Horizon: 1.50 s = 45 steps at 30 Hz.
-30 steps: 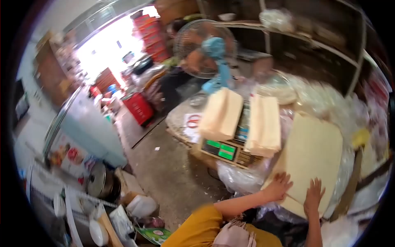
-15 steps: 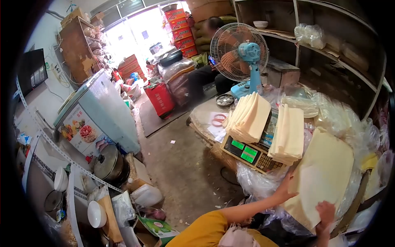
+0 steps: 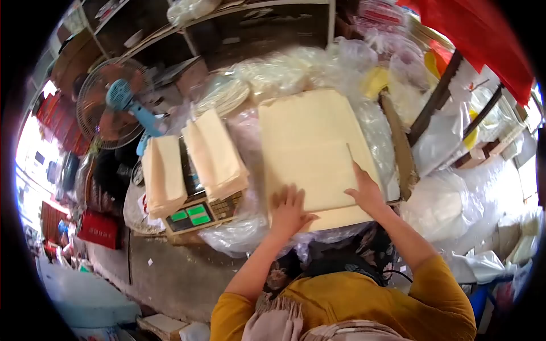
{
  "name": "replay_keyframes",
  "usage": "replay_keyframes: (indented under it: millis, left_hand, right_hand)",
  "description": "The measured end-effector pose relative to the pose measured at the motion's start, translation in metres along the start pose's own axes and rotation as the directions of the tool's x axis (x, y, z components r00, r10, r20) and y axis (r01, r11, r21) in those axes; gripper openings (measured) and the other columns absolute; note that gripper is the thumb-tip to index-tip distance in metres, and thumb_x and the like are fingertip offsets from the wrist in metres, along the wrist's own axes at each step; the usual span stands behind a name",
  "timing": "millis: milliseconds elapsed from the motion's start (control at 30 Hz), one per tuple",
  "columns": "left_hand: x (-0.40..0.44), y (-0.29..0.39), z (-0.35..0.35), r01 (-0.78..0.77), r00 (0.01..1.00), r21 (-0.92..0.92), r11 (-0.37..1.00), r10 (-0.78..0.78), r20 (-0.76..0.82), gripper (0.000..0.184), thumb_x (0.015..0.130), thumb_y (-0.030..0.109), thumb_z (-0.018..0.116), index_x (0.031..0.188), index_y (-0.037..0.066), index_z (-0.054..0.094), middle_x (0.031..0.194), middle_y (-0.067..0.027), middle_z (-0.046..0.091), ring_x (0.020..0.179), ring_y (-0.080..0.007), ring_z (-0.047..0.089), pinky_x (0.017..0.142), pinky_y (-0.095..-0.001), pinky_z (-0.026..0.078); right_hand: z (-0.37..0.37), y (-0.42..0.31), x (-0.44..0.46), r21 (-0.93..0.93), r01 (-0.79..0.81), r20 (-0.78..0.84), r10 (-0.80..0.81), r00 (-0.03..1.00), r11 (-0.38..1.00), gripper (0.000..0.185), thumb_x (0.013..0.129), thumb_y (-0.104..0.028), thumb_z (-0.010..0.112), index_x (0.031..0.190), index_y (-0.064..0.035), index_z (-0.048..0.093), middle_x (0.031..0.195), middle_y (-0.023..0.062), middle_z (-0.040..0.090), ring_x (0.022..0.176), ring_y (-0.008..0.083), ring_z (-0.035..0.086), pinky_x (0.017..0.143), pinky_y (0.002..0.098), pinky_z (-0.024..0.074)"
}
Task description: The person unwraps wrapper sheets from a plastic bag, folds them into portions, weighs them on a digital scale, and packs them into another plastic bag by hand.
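Observation:
A broad pale cream sheet (image 3: 310, 148) lies flat on top of a stack of similar sheets, with one sheet edge (image 3: 335, 219) showing at the front. My left hand (image 3: 290, 213) rests on the front left part of the stack, fingers spread. On the right side my right hand (image 3: 367, 193) touches the sheet, thumb and forefinger apart; its other fingers are partly hidden. Left of the stack, two folded bundles of cream sheets, one nearer (image 3: 216, 153) and one farther left (image 3: 163, 176), lie on a scale (image 3: 196, 215) with lit green displays.
A blue fan (image 3: 128, 102) stands at the back left. Clear plastic bags (image 3: 284, 71) crowd the back and right of the table. A cardboard strip (image 3: 398, 148) borders the right side, and a red cloth (image 3: 478, 40) hangs at upper right. A person sits behind the fan.
The view has swung right, toward the stack. My right hand has left the lifted, curled front sheet, which now lies flatter. My left hand now presses on the front left.

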<state>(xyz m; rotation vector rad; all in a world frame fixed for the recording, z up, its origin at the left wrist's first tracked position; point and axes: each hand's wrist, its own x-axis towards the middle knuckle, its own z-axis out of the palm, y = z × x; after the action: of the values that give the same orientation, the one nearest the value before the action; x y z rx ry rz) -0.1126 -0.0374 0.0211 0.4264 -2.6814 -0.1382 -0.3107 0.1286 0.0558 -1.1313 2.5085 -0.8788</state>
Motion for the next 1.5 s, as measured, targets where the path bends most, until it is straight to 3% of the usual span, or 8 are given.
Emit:
replay_keyframes:
  millis: [233,400,500,767,1000,1133,1267,1500]
  left_hand:
    - [0.018,-0.06,0.0,0.075,0.953,-0.31,0.948,0.023,0.301,0.05,0.07,0.025,0.073,0.113,0.006,0.054,0.108,-0.0167,0.059,0.104,-0.0304,0.056,0.095,-0.0397,0.039]
    - [0.052,-0.049,-0.017,0.663,0.68,-0.711,0.233,-0.585,0.442,0.059,0.072,0.013,0.072,0.125,0.008,0.046,0.114,-0.0112,0.058,0.105,-0.0324,0.054,0.095,-0.0406,0.039]
    - [0.073,-0.04,0.027,0.319,0.936,-0.219,0.922,-0.343,-0.078,0.059,0.082,0.021,0.061,0.135,0.011,0.037,0.136,-0.0115,0.041,0.124,-0.0301,0.041,0.1,-0.0464,0.033]
    - [0.077,-0.05,0.075,0.164,0.968,0.061,0.985,-0.173,0.182,0.055,0.088,0.038,0.04,0.138,0.013,0.036,0.143,-0.016,0.032,0.135,-0.0313,0.024,0.101,-0.0667,0.016]
    - [0.05,0.0,0.031,0.255,0.929,-0.203,0.945,-0.18,0.324,0.052,0.079,0.023,0.057,0.119,-0.007,0.044,0.091,-0.0178,0.057,0.083,-0.0314,0.059,0.072,-0.0465,0.048]
    - [0.016,0.009,0.02,0.196,0.953,-0.425,0.884,-0.069,0.296,0.041,0.083,0.017,0.054,0.117,-0.005,0.048,0.088,-0.0184,0.057,0.079,-0.0344,0.059,0.069,-0.0444,0.049]
    - [0.015,-0.064,-0.11,-0.135,0.839,-0.163,0.977,0.025,-0.543,0.024,0.077,0.01,0.06,0.1,0.001,0.059,0.098,-0.0143,0.058,0.09,-0.0308,0.056,0.076,-0.0412,0.046]
    - [-0.002,-0.271,-0.208,0.749,0.662,0.315,0.583,-0.642,-0.387,0.033,0.074,0.024,0.067,0.093,-0.001,0.056,0.094,-0.0198,0.058,0.089,-0.0383,0.055,0.076,-0.0456,0.046]
  right_hand:
    - [-0.027,0.024,0.012,-0.334,0.657,0.407,-0.525,0.747,0.676,0.078,0.073,-0.047,0.069,0.134,-0.0101,0.039,0.13,0.017,0.045,0.126,0.0273,0.039,0.102,0.0449,0.0322]
    - [-0.02,0.04,0.033,0.169,-0.135,0.259,0.088,0.962,0.976,0.05,0.077,-0.041,0.067,0.111,-0.0061,0.056,0.073,0.0105,0.06,0.072,0.0202,0.059,0.072,0.0352,0.0448]
    - [-0.009,0.025,0.06,0.036,-0.301,0.15,0.292,0.944,0.953,0.044,0.083,-0.034,0.063,0.112,-0.0028,0.053,0.084,0.0123,0.062,0.08,0.0245,0.061,0.075,0.0354,0.0466]
    - [0.04,0.021,0.063,-0.533,0.213,-0.015,-0.261,0.965,0.819,0.059,0.089,-0.032,0.052,0.137,-0.0039,0.032,0.145,0.0139,0.025,0.136,0.0302,0.019,0.108,0.0511,0.017]
    - [-0.007,-0.04,0.027,0.164,-0.52,0.234,0.479,0.846,0.838,0.051,0.083,-0.01,0.059,0.129,0.0041,0.041,0.112,0.0168,0.057,0.094,0.0232,0.06,0.081,0.032,0.0485]
    - [0.034,-0.018,0.036,0.733,-0.246,0.202,0.143,0.969,0.634,0.054,0.078,0.005,0.056,0.13,0.005,0.04,0.118,0.0099,0.055,0.106,0.0171,0.055,0.091,0.0291,0.0433]
    - [-0.003,-0.117,0.071,0.82,0.083,0.0,-0.145,0.989,0.567,0.06,0.079,0.003,0.056,0.136,0.0036,0.034,0.119,0.0113,0.056,0.1,0.0159,0.056,0.087,0.0272,0.0457]
    - [0.037,-0.273,0.141,0.956,0.061,0.063,-0.404,0.913,0.287,0.064,0.078,0.004,0.058,0.137,-0.0012,0.034,0.109,0.0089,0.06,0.094,0.0128,0.057,0.083,0.0262,0.0472]
